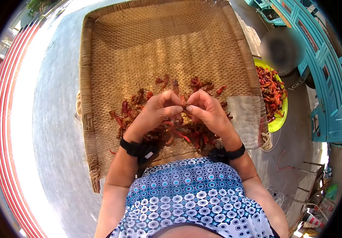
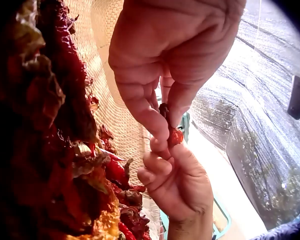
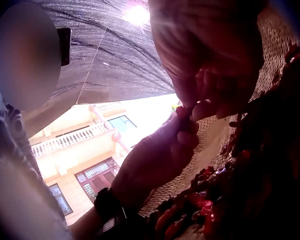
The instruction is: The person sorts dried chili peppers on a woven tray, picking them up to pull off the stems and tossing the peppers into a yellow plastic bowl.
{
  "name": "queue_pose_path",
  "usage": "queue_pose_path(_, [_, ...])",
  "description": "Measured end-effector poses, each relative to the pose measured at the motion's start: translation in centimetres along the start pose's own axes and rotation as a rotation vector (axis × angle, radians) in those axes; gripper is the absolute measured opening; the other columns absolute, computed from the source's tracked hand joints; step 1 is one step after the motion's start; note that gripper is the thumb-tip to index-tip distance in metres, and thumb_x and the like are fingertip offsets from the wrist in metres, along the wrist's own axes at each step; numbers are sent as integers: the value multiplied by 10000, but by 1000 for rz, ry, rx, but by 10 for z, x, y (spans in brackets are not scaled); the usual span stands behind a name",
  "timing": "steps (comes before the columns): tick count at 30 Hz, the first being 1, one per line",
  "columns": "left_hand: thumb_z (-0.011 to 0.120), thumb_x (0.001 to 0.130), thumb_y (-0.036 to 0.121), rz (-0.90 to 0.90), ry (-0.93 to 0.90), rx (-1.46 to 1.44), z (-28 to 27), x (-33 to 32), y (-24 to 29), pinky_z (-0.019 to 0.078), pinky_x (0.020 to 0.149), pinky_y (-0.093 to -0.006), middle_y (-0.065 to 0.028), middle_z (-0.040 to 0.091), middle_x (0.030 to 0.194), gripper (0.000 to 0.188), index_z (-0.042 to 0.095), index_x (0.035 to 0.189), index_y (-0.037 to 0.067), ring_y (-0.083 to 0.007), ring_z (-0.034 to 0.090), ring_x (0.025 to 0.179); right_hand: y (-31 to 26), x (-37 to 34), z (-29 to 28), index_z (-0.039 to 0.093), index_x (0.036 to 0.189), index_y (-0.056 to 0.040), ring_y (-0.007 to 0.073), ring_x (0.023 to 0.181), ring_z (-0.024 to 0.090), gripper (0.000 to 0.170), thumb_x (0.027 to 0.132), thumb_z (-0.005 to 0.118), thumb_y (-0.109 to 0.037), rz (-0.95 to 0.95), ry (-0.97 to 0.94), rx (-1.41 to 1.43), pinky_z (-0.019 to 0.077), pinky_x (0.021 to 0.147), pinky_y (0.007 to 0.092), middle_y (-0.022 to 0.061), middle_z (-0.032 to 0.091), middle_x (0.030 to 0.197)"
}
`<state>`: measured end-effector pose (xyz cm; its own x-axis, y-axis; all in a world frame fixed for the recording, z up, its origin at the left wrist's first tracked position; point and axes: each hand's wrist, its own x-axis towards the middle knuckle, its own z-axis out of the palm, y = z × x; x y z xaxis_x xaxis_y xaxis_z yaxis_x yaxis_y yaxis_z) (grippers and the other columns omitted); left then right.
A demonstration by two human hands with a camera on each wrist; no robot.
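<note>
My left hand [image 1: 159, 112] and right hand [image 1: 211, 115] meet over a woven tray [image 1: 159, 47], thumbs and forefingers nearly tip to tip. Between them they pinch a small dried red chili pepper [image 2: 176, 136]; its dark end shows at the left fingertips in the left wrist view, and its red part sits by the right thumb. Most of the pepper is covered by fingers. Below and around both hands lies a loose heap of dried red chili peppers [image 1: 183, 137], wrinkled, some brownish. In the right wrist view the hands are in deep shadow.
A yellow-green basin [image 1: 276, 126] of red chili peppers stands right of the tray. A grey patch [image 1: 244, 119] covers part of the tray's right side. Teal furniture [image 1: 333, 99] stands farther right. Concrete floor [image 1: 60, 99] stretches to the left, toward red-edged steps [image 1: 10, 91].
</note>
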<state>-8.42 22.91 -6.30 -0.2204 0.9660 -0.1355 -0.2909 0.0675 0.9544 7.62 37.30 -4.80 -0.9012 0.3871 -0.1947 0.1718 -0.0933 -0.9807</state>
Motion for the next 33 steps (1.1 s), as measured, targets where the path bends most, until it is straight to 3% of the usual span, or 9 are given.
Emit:
queue_pose_path(4, [695,911,125,-58,-7,-29,-1,-1,1,522,691,-235,-19,661,895,159,629,1029,41,-83,623,796,2,2,0,558,1007,-45,53,649,556,112,932,633,-79,16,-31,47,479,574,216,-11,602,829])
queue_pose_path(9, [699,902,132,69,157,175,-5,4,-7,511,754,-266,-28,627,1017,220,625,1083,31,-105,601,870,0,-1,-37,566,1008,-54,69,633,574,102,932,634,-63,-80,259,43,494,565,223,25,648,868])
queue_pose_path(13, [695,833,32,123,218,563,-19,5,-23,490,813,-323,-48,617,992,251,622,1073,29,-161,597,920,-2,-13,-106,581,1046,-66,91,659,597,118,956,626,-129,-247,587,345,524,612,231,48,676,917])
queue_pose_path(16, [706,801,14,204,146,814,-19,3,-29,485,810,-352,-78,600,964,273,620,1059,44,-230,590,919,-10,-22,-135,584,1111,-54,88,727,597,189,989,584,-199,-390,774,854,527,641,231,37,669,962])
queue_pose_path(19, [724,783,17,139,74,953,-13,1,-24,479,795,-372,-98,569,924,284,616,1042,57,-275,575,896,-6,-23,-130,583,1113,-67,91,745,614,191,995,572,-217,-269,748,869,548,641,260,41,677,947])
queue_pose_path(25, [740,788,43,161,90,962,-12,2,-24,473,778,-363,-87,558,884,231,624,988,48,-262,570,856,9,-10,-69,602,1104,-61,111,752,625,208,981,597,-229,-55,342,208,516,651,232,37,670,980])
queue_pose_path(28, [740,806,48,152,65,741,-11,3,-16,472,754,-339,-69,577,880,173,632,939,26,-213,575,836,-4,-7,-31,613,1094,-40,162,726,644,227,949,627,-215,-31,98,-143,497,634,262,58,686,896])
queue_pose_path(31, [738,824,59,89,13,563,-2,1,0,471,734,-313,-56,586,868,141,635,906,9,-169,576,813,-14,-7,-10,624,1059,-29,227,713,659,236,910,656,-210,-101,11,-620,496,638,320,99,686,813])
queue_pose_path(33, [732,840,68,91,12,517,1,-1,3,476,730,-302,-39,588,867,136,636,921,17,-143,570,798,-9,-5,-8,628,1035,-27,256,724,663,239,888,669,-211,-143,-32,-590,498,653,340,123,680,797])
